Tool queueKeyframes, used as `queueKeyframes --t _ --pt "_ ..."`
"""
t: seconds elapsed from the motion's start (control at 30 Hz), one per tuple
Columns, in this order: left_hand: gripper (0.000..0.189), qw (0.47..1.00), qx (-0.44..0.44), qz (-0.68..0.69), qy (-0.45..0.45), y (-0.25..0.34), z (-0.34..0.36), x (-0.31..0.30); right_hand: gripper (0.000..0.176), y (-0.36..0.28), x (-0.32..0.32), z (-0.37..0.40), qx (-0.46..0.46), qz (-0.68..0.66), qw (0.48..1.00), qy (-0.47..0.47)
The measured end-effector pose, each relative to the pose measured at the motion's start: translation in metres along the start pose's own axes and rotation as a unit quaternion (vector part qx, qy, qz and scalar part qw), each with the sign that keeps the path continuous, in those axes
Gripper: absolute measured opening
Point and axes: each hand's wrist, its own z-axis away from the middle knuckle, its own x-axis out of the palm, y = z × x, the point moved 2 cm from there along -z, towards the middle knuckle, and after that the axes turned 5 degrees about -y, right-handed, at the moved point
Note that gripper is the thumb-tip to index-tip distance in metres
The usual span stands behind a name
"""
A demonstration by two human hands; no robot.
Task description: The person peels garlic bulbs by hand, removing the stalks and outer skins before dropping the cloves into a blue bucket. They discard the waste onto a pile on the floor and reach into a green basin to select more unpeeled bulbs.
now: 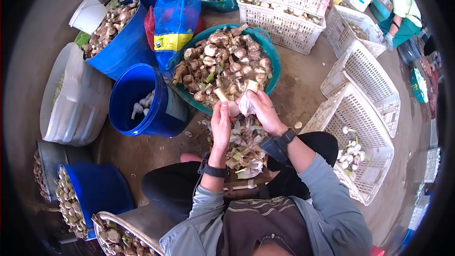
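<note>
My left hand (222, 123) is closed on a garlic bulb (233, 109) with a short pale stem. Close beside it, my right hand (261, 110) grips loose whitish skin and a cut stem (251, 86). Both hands are over the near rim of a round green basin (276, 73) heaped with brownish, unpeeled garlic bulbs (219, 57). Below the hands, between the knees, lies a pile of peeled-off skins (244, 149).
A blue bucket (142, 102) with a few white bulbs stands left of the basin. White crates (362, 154) line the right side, the nearest holding cleaned garlic (351, 155). Blue tubs (125, 47) are at the left. A co-worker (398, 4) is at the upper right.
</note>
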Motion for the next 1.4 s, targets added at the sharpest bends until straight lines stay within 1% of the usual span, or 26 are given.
queueKeyframes --t 0.13,0.27,0.3,0.33,0.37,0.4,0.43,0.47,0.53,0.63,0.67,0.7,0.8,0.83,0.87,0.9,0.93,0.97,1.07,1.13,1.17,1.23,1.27,1.33,1.37,1.4 --pt "0.035 0.923 -0.118 0.365 -0.023 -0.01 -0.005 0.0 0.018 -0.013 0.001 0.003 0.031 -0.117 0.991 -0.056" --pt "0.039 0.876 -0.13 0.465 -0.004 -0.009 -0.008 -0.011 0.028 -0.055 -0.017 0.001 -0.046 -0.148 0.98 -0.121" --pt "0.038 0.871 -0.134 0.472 -0.006 -0.008 -0.008 -0.011 0.033 -0.035 -0.03 -0.006 -0.04 -0.09 0.97 -0.221" --pt "0.038 0.868 -0.139 0.477 -0.011 -0.006 -0.009 -0.01 0.034 -0.009 -0.03 -0.005 0.069 0.138 0.987 -0.04" --pt "0.036 0.871 -0.14 0.471 -0.001 -0.001 -0.009 -0.008 0.03 0.003 -0.034 0.003 0.007 0.474 0.874 -0.108" --pt "0.036 0.871 -0.141 0.47 -0.003 -0.004 -0.008 -0.01 0.027 0.004 -0.032 0.01 -0.055 0.748 0.641 -0.161" --pt "0.035 0.879 -0.117 0.462 -0.015 -0.006 -0.009 -0.012 0.022 0.009 -0.027 0.007 -0.053 0.73 0.665 -0.15" --pt "0.033 0.886 -0.096 0.453 -0.025 -0.009 -0.01 -0.016 0.022 0.014 -0.023 0.004 -0.04 0.628 0.769 -0.109" --pt "0.029 0.912 -0.087 0.401 -0.008 -0.006 -0.009 -0.019 0.015 0.004 -0.01 -0.005 -0.069 0.512 0.852 -0.08" --pt "0.029 0.938 -0.043 0.344 -0.024 -0.001 -0.016 -0.026 0.019 0.034 -0.02 -0.014 -0.033 0.595 0.781 -0.187" --pt "0.031 0.956 -0.049 0.29 -0.009 0.002 -0.019 -0.028 0.024 0.055 -0.036 -0.021 -0.113 0.612 0.755 -0.209" --pt "0.032 0.958 -0.056 0.28 0.016 0.005 -0.022 -0.027 0.023 0.086 -0.061 -0.036 -0.126 0.623 0.745 -0.201" --pt "0.036 0.99 0.019 0.137 0.009 0.023 -0.037 0.016 0.011 0.101 -0.077 -0.059 0.025 0.705 0.703 -0.09" --pt "0.039 0.996 0.055 0.045 -0.046 0.028 -0.043 0.045 0.009 0.147 -0.082 -0.068 0.004 0.657 0.746 -0.106" --pt "0.039 0.982 0.035 0.078 -0.171 0.05 -0.034 0.09 0.008 0.205 -0.076 -0.079 -0.032 0.302 0.952 0.044" --pt "0.039 0.952 0.021 0.11 -0.285 0.066 -0.021 0.135 0.008 0.188 -0.053 -0.062 -0.052 0.493 0.851 -0.172" --pt "0.039 0.886 0.231 -0.18 -0.36 0.054 -0.011 0.163 0.009 0.155 -0.025 -0.051 -0.083 0.537 0.82 -0.178" --pt "0.042 0.886 0.145 0.014 -0.441 0.092 0.013 0.191 0.009 0.145 -0.018 -0.057 -0.06 0.561 0.806 -0.179" --pt "0.046 0.876 0.242 -0.076 -0.411 0.084 0.01 0.175 0.008 0.116 -0.048 -0.089 -0.111 0.587 0.8 -0.045" --pt "0.042 0.893 0.192 -0.122 -0.388 0.04 -0.019 0.133 0.006 0.104 -0.106 -0.122 -0.147 0.67 0.725 0.064" --pt "0.037 0.933 0.088 -0.074 -0.341 0.021 -0.029 0.108 0.011 0.115 -0.146 -0.141 -0.139 0.689 0.698 0.136" --pt "0.03 0.973 -0.042 -0.017 -0.228 -0.014 -0.038 0.059 0.016 0.117 -0.182 -0.153 0.046 0.755 0.647 0.094" --pt "0.027 0.983 -0.067 -0.011 -0.168 -0.027 -0.041 0.04 0.023 0.131 -0.186 -0.156 0.093 0.827 0.548 0.081" --pt "0.026 0.986 -0.093 0.037 -0.137 -0.042 -0.046 0.018 0.028 0.17 -0.193 -0.156 0.007 0.896 0.433 0.097" --pt "0.026 0.984 -0.093 0.054 -0.144 -0.048 -0.051 0.013 0.028 0.178 -0.196 -0.163 0.004 0.896 0.434 0.096" --pt "0.026 0.984 -0.091 0.055 -0.141 -0.05 -0.058 0.007 0.029 0.179 -0.2 -0.169 0.113 0.844 0.521 0.057"
